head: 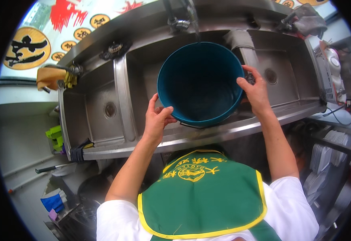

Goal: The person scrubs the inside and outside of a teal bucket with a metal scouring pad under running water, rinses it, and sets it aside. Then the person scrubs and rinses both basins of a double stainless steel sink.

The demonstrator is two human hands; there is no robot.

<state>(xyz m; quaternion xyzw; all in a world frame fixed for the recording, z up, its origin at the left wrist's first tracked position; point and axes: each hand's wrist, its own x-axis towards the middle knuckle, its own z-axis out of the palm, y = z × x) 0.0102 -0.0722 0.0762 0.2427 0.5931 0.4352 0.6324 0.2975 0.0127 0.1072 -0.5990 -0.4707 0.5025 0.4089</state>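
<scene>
Both hands hold a round teal bucket (199, 87) over the middle basin of a stainless steel sink. My left hand (157, 120) grips its rim at the lower left, thumb over the edge. At the right side of the rim, my right hand (255, 90) has its thumb and fingers pinched on it. A faucet (180, 24) stands behind the bucket, with its spout over the far rim. The dark inside of the bucket seems to hold some clear water. Beneath the near rim, part of a thin wire handle (192, 126) shows.
Side basins with drains (110, 109) (270, 76) flank the middle one. A grey cloth (240, 39) lies on the right divider. An orange cloth (50, 78) hangs at the left faucet. White dishes (333, 63) stand in a rack at right, with stacked plates (320, 156) below.
</scene>
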